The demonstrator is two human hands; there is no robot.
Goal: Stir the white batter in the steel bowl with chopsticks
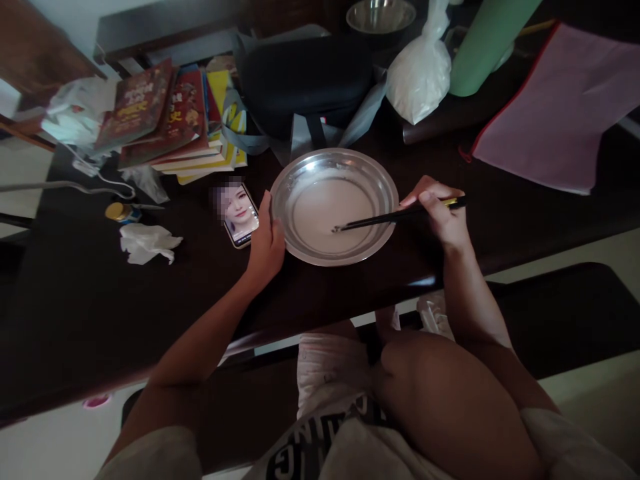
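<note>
Right hand (440, 217), just right of the frame's centre, is closed around a pair of dark chopsticks (395, 217), holding them near their upper end. The chopsticks slant leftward and down, and their tips sit in a thin pool of whitish liquid at the bottom of a round metal basin (300, 175). The basin stands at the centre of the frame on a dark table (75, 307), close to the table's near edge.

The left hand (266, 241) is curled against the basin's left rim, fingers upright and touching the metal, steadying it rather than gripping anything else. Just left of that hand a smartphone (241, 215) lies flat with its screen lit.

Farther left on the table lie a crumpled white tissue (146, 243) and a small yellow-capped item (119, 212). A stack of books (170, 120) fills the upper left. Behind the basin, at upper centre, rests a black bag (305, 80), with a knotted plastic bag of white powder (419, 77) to its right and a second metal bowl (381, 15) at the top edge. A green cylinder (487, 43) leans at the upper right, beside a pink cloth (555, 107). The person's knees and shorts fill the bottom of the frame.
</note>
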